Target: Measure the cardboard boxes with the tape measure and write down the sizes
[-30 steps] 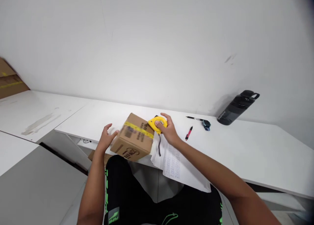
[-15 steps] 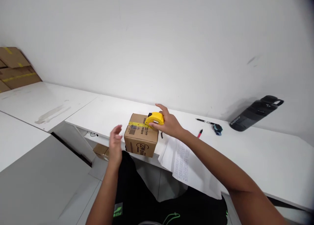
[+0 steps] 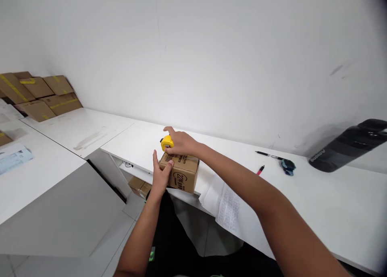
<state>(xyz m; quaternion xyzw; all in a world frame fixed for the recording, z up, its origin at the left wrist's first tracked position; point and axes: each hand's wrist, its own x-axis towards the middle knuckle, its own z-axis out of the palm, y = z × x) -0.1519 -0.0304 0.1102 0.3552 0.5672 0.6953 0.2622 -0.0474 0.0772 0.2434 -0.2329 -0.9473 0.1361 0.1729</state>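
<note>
**Handling Data: Small Yellow Hard-Cased Tape Measure [image 3: 167,142] and Brown Printed Cardboard Box [image 3: 185,179]**

Position, tape measure: at the far-left part of the box top; contact with the cardboard not certain. Right grip [image 3: 184,143]: closed around the yellow casing, with one finger curled clear on the far side. Left grip [image 3: 161,174]: spread wide, thumb against the near-left upper corner of the box, nothing enclosed.

Handling, tape measure: probably light, rigid and smooth, slightly slippery, fairly tough. Take hold across the flat sides of the casing.

Handling, box: apparently stiff-walled, dry and non-slip; weight not to be judged from outside. Take hold at opposite side faces. Avoid pressing hard on the middle of the top.

Surroundings: box at the front edge of the white table [image 3: 320,204], with little margin against forward sliding. Just to the right, loose white written sheets [image 3: 228,208], partly hidden by the right forearm [image 3: 238,178]. Farther right: pink-and-black pen [image 3: 260,170], slim black pen [image 3: 266,153], crumpled dark-blue item [image 3: 288,166], black bottle [image 3: 341,150]. Far left: stacked brown cartons [image 3: 33,89].

Obstruction: right forearm across the right-hand approach to the box.
</note>
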